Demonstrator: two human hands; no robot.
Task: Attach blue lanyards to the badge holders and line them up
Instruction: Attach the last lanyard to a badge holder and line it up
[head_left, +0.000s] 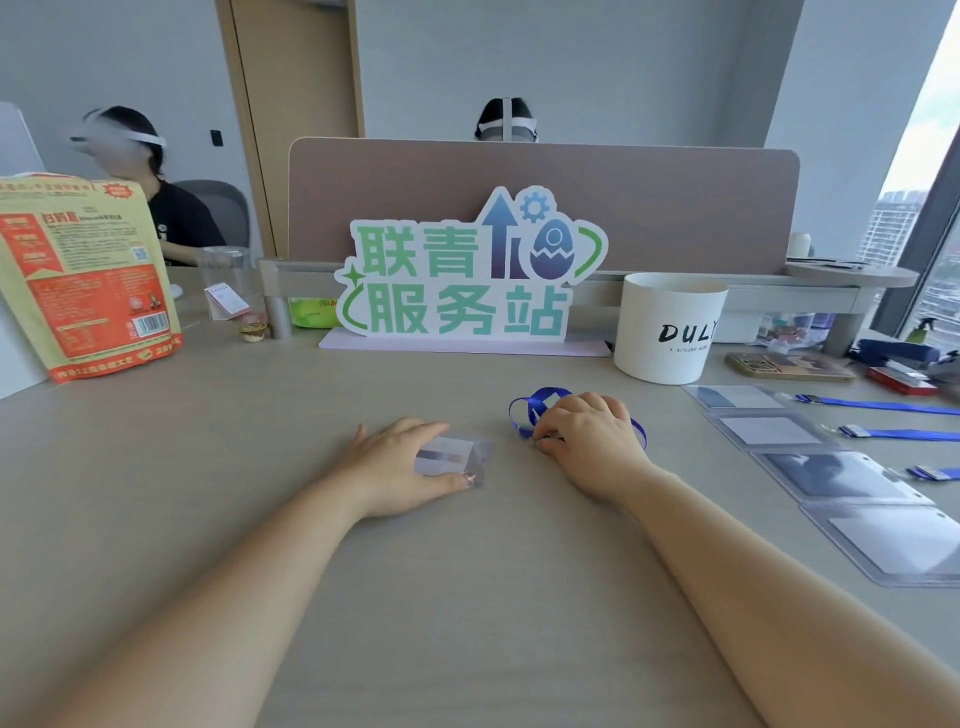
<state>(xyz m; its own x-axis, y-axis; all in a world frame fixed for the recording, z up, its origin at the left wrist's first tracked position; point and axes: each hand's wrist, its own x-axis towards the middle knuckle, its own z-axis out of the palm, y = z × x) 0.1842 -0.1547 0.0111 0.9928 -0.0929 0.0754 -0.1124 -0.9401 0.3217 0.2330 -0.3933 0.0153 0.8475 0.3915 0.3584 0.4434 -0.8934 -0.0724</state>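
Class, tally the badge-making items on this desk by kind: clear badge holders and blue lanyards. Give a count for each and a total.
Clear badge holders: 5, four in a row on the right, one under the left hand
Blue lanyards: 4, three on the right, one at the right hand
Total: 9

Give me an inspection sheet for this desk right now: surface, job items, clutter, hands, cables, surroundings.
Surface: beige desk, mostly bare in front.
Job's things: clear badge holder under left hand; blue lanyard bunched at right hand; row of badge holders at right, three with lanyards clipped, the nearest without.
Clutter: snack bag, white tub, standing sign.
Hands: left hand on holder; right hand on lanyard.
Cables: nothing seen.
Surroundings: desk divider, two seated people, window at right.
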